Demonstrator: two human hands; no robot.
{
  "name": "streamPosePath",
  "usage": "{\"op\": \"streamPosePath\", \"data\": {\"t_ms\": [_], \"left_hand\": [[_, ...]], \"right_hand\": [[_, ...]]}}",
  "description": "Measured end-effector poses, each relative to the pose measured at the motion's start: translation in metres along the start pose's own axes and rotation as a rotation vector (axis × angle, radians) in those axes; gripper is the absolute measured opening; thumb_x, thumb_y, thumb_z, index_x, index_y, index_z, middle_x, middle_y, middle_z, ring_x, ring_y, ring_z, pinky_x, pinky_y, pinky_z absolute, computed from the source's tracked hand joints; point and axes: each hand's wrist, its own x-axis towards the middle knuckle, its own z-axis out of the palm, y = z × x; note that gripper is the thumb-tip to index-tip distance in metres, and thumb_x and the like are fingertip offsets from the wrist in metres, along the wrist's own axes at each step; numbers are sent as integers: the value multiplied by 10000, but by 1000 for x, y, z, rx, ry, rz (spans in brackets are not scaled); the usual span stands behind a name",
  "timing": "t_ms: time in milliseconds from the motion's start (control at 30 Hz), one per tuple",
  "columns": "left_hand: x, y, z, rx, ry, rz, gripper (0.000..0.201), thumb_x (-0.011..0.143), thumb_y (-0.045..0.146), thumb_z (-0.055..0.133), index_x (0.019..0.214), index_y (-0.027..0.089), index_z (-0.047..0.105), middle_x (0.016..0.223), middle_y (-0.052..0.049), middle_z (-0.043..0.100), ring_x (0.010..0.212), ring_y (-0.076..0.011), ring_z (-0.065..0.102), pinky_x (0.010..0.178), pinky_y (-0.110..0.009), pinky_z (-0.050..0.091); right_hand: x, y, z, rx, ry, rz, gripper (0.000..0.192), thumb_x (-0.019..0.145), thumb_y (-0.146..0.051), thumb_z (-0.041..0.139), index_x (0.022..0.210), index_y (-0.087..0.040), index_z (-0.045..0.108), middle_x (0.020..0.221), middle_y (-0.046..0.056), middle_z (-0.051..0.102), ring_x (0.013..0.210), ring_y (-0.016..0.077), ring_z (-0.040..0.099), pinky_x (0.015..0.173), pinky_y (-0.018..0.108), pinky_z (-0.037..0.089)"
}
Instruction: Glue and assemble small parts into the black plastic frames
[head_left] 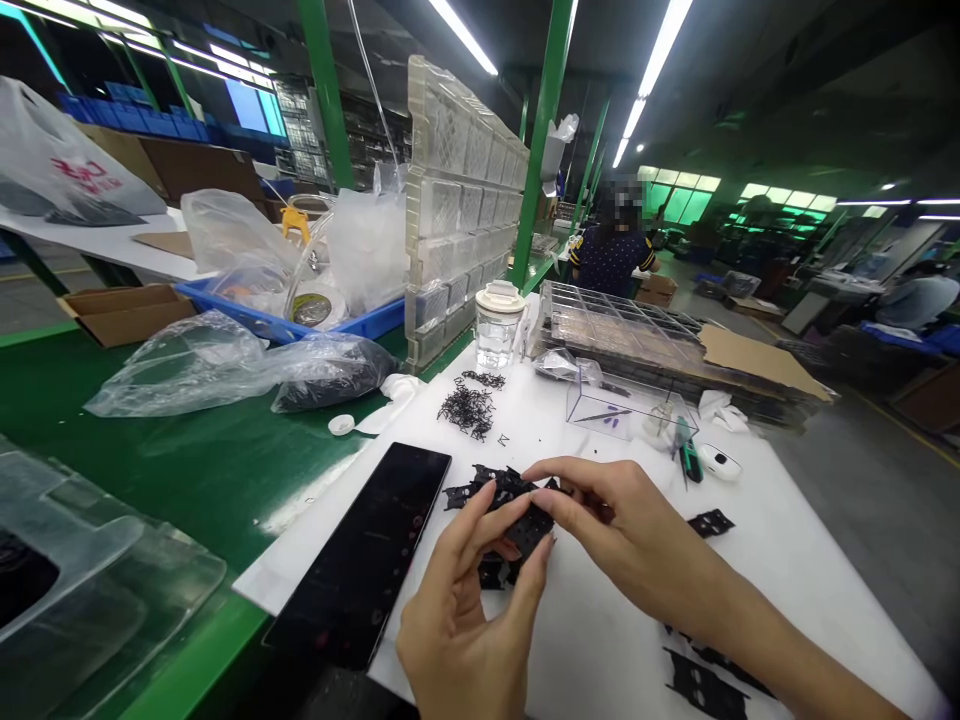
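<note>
A black plastic part [534,525] with small holes is held up over the white board, between both hands. My left hand [480,600] grips its near edges between the thumb and fingers. At its upper edge, the thumb and index finger of my right hand [600,505] pinch together; anything tiny between those fingertips is hidden. More black plastic parts [466,490] lie just behind and under the held one. To the right, a single black part [711,522] lies flat, and several others [705,685] are at the lower right, partly behind my right forearm.
A pile of small dark pieces [466,410] lies beyond the hands, near a lidded clear cup [499,325]. A black phone [367,550] rests at left. A clear box [630,410], green-handled tool [688,460] and white case [720,462] stand right. A person [611,250] sits farther back.
</note>
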Motion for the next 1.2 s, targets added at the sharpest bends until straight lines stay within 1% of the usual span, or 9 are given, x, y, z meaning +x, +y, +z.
{"op": "streamPosePath", "data": {"t_ms": [167,267,400,567,667,767,833,1067,1200], "left_hand": [[0,-4,-3,13,-65,18,500,792,101,846,1219,338,734,1041,35,839,996,-169,781,906,-209,624],[-1,-3,-2,-47,-72,-17,412,793,160,865,1162,310,762,1045,4,838,991,-189,783,888,-223,633],[1,3,2,-312,-93,-334,189,855,387,834,964,235,800,965,-37,816,905,-178,754,823,-211,612],[7,3,5,-636,-457,-749,290,834,435,850,900,170,754,769,-33,732,684,-120,663,626,-179,501],[8,0,7,-818,-622,-825,359,845,461,833,990,142,762,703,-33,697,577,-102,619,552,-180,447],[10,-2,6,-910,-692,-871,379,836,432,851,1012,107,767,709,-45,696,588,-106,634,578,-192,469],[12,-2,5,-926,-679,-924,348,845,385,854,1012,96,759,756,-60,714,626,-114,660,607,-198,489],[20,-1,1,-933,-617,-1012,202,924,286,783,958,114,684,848,-84,756,689,-122,712,657,-194,527],[16,-7,2,-1121,-693,-888,251,871,321,835,977,150,686,828,-60,763,639,-113,707,595,-172,541]], "right_hand": [[0,-3,-5,-1,-6,-6,282,1007,-436,612,1144,-253,778,636,-35,563,576,112,433,538,252,336],[1,-3,-16,34,-45,-25,314,1020,-442,595,1180,-244,780,783,5,680,658,127,493,596,258,380],[1,0,-32,118,-162,-78,310,1030,-433,597,1160,-238,800,913,37,747,768,151,577,673,259,441],[-4,-5,-38,336,-349,-63,292,1016,-402,634,1180,-228,802,914,58,779,766,178,702,713,270,567],[-6,-9,-35,445,-430,-24,311,1028,-395,616,1238,-230,775,834,44,778,647,166,736,639,250,589],[-6,-8,-33,430,-442,1,309,1038,-394,601,1232,-225,772,813,41,772,641,160,746,630,233,580],[-4,-6,-33,412,-429,15,335,1055,-424,564,1224,-217,767,779,38,753,641,156,731,626,234,561],[2,-7,-35,108,-169,-23,388,1095,-418,467,1175,-177,761,676,-5,544,617,106,486,568,215,397],[4,-8,-31,87,-20,-63,306,1091,-380,485,1170,-233,741,650,-36,516,598,103,480,582,217,408]]}}
